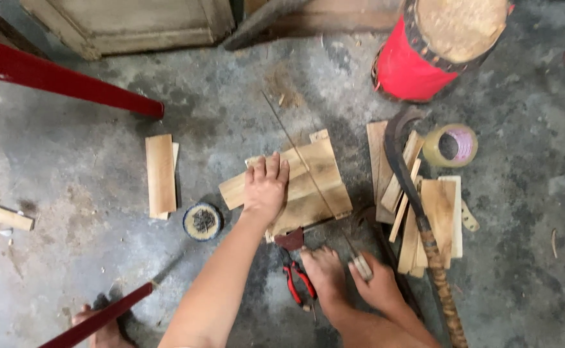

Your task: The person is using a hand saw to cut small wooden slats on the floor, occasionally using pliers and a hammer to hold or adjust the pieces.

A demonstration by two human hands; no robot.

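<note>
At far left we note a red metal bar [63, 80] crossing the concrete floor [89, 167], and a wood offcut [2, 214] at the frame edge. A second red bar [99, 319] enters low, above a bare foot [105, 335]. Further right, a short plank [160, 174] lies flat, apart from the main work. Just beside it sits a small round tin [202, 221].

Our left hand [264, 187] lies palm down, fingers together and extended, pressing on a stack of wooden boards [311, 183] at the centre of the floor. A thin saw blade [308, 174] runs diagonally across the boards. Red-handled pliers [295, 280] lie below the stack, touching a second bare foot [324, 274].

Our right hand [376, 280] is closed around the saw handle [362, 266] at the blade's near end.

To the right, a pile of wood strips [434, 219] lies under a curved sickle [418, 212] with a wrapped handle. A roll of tape [450, 145] sits just beside the pile. A red drum [434, 45] stands at top.
</note>
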